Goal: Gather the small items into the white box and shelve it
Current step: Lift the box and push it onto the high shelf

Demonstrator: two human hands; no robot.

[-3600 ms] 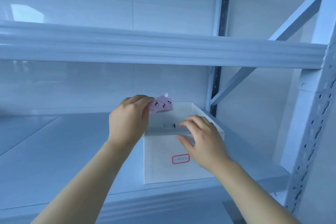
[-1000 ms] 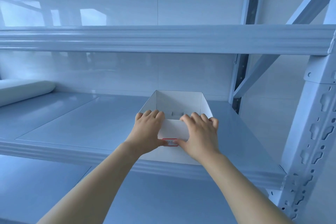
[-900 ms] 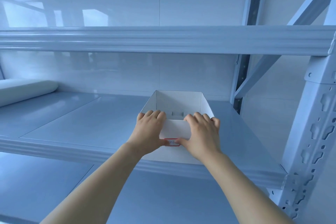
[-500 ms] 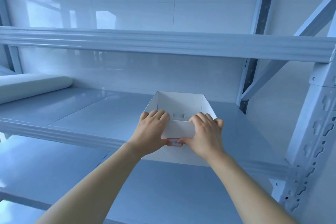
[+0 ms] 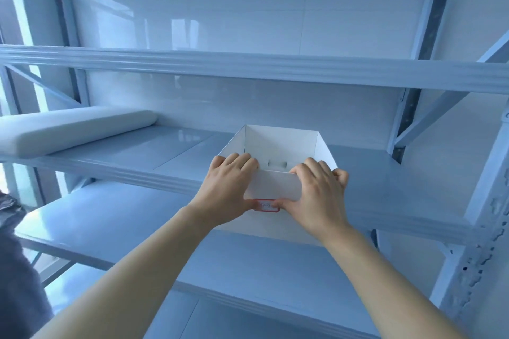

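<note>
An open white box (image 5: pixel 278 186) with a small red-framed label on its front sits on the middle shelf (image 5: pixel 385 187) of a pale blue metal rack, its front face overhanging the shelf's front edge. My left hand (image 5: pixel 225 187) grips the front wall at the left, fingers hooked over the rim and thumb by the label. My right hand (image 5: pixel 316 192) grips the front wall at the right in the same way. The box's inside is mostly hidden from this low angle; no small items show.
A long white foam roll (image 5: pixel 68 132) lies on the same shelf at the far left. Another shelf beam (image 5: pixel 248 66) runs above the box. A perforated upright post (image 5: pixel 490 215) stands at the right. A lower shelf (image 5: pixel 110 226) lies beneath my arms.
The view has pulled back and dropped lower since a second ago, showing more of the rack and the foam roll. Both hands keep the same grip on the box front.
</note>
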